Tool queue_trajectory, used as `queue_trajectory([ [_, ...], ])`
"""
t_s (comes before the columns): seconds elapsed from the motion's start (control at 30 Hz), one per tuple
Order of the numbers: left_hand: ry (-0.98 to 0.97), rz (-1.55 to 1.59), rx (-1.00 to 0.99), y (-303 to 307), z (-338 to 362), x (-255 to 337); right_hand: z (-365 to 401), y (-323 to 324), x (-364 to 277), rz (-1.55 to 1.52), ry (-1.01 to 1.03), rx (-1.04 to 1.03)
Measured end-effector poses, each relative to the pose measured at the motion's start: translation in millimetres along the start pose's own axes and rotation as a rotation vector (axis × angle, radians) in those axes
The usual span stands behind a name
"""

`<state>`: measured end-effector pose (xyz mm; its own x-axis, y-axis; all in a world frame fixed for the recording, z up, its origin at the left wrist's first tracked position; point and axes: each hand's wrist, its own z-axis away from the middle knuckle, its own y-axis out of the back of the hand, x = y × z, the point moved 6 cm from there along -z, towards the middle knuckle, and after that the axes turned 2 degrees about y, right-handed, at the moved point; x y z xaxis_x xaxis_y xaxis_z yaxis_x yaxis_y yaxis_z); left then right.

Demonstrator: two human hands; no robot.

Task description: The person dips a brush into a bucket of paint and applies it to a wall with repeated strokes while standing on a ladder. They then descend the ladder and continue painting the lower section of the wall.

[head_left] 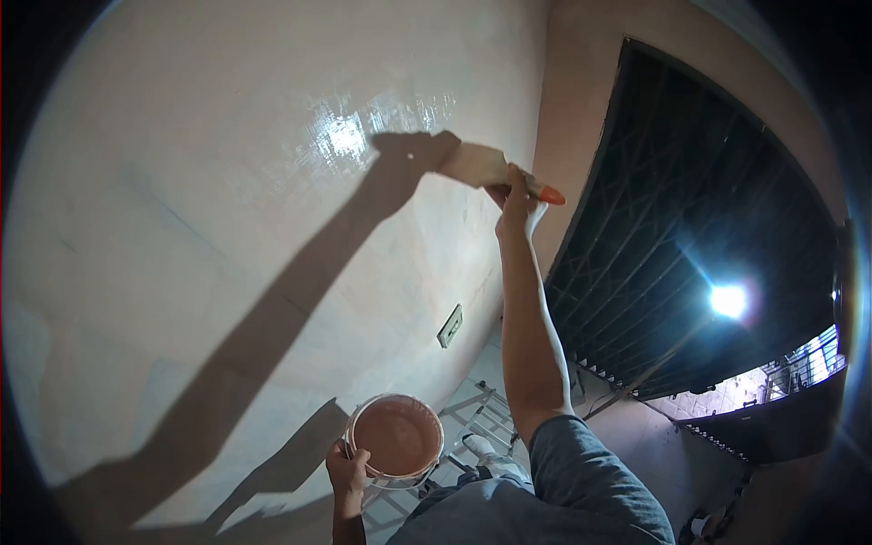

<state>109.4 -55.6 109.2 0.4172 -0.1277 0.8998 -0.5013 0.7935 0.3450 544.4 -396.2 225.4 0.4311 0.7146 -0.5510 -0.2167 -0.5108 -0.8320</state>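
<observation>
My right hand (pixel 516 202) is raised at the end of an outstretched arm, its fingers closed round the handle of a wide paintbrush (pixel 474 165). The handle's orange end sticks out on the right, while the broad pale head points left at the wall (pixel 245 209). Lower down, my left hand (pixel 347 470) grips the near side of a bucket (pixel 373 413) at its rim. Pinkish-brown paint (pixel 397 442) fills part of it. A shiny wet patch (pixel 345 134) shows on the wall left of the brush, and my arm's dark shadow crosses the plaster.
A switch plate (pixel 450 327) sits on the wall below the brush. Metal ladder rungs (pixel 479 411) show below me, beside my foot (pixel 478 444). On the right are a dark barred shutter (pixel 663 200) and a bright lamp (pixel 728 301) on a pole.
</observation>
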Motion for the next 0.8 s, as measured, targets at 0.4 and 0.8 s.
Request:
queue_trajectory([
  [0.4,0.117,0.030,-0.028,-4,6,9,9,-188,-127,0.119,0.409,-0.295],
  [0.8,0.118,0.035,-0.041,-8,10,22,-1,-91,-14,-0.095,0.045,-0.147],
])
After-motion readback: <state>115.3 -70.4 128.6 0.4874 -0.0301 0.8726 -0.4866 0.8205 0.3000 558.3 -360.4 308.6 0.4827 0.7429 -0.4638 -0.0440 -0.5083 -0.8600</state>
